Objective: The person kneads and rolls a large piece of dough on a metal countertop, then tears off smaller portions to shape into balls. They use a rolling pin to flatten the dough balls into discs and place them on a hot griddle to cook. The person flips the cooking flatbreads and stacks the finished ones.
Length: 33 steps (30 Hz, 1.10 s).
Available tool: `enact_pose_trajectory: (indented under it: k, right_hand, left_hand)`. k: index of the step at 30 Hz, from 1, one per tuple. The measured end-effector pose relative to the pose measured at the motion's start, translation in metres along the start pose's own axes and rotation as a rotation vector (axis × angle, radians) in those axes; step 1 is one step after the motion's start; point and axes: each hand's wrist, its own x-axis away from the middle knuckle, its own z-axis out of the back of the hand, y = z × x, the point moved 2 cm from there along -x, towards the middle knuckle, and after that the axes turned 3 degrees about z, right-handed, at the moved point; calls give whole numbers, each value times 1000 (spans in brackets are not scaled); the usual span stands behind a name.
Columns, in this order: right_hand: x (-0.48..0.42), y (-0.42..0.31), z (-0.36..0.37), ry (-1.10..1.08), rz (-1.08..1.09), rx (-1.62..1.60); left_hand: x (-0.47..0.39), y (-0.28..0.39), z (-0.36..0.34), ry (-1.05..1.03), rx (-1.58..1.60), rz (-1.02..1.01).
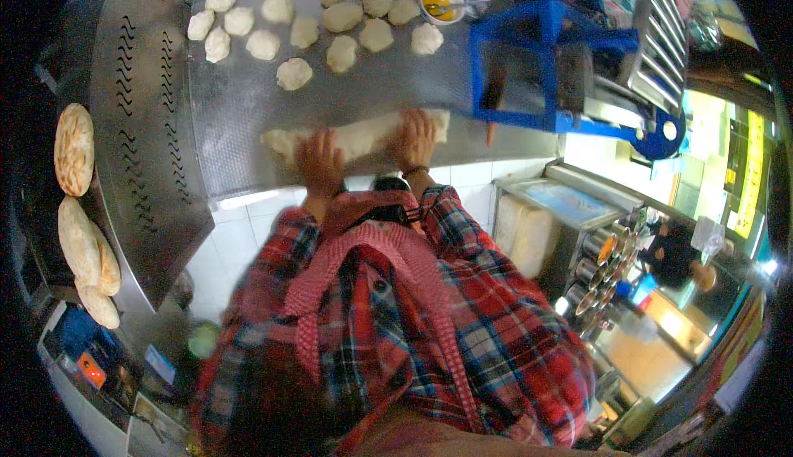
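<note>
A long roll of pale dough [365, 138] lies along the near side of the metal worktop [241, 104]. My left hand [321, 159] presses flat on its left part, fingers slightly spread and somewhat blurred. Toward the other end, my right hand [416, 138] rests on top of the dough, with a short end of it showing past the fingers. Both palms face down, and neither hand closes around the dough. Beyond the roll, several round dough pieces [294, 74] sit spaced over the back of the worktop.
A white bowl [457, 18] of yellow liquid holds a spoon. A blue metal frame [548, 73] stands at the right, near a slatted metal rack [660, 42]. At the left is a slotted metal cover [145, 116], with baked flatbreads [79, 240] along its outer edge. Metal containers [588, 271] stand farther right.
</note>
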Motion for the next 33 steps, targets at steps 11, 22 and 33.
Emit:
enact_pose_trajectory:
  k: [11, 22, 33]
  right_hand:
    - [-117, -1, 6, -200, 129, 184]
    - [7, 22, 85, -102, 443, -38]
    - [-1, -99, -14, 58, 386, -277]
  left_hand:
    - [-68, -67, -59, -217, 58, -103]
    - [0, 20, 54, -127, 28, 290]
    - [61, -31, -10, 215, -144, 363]
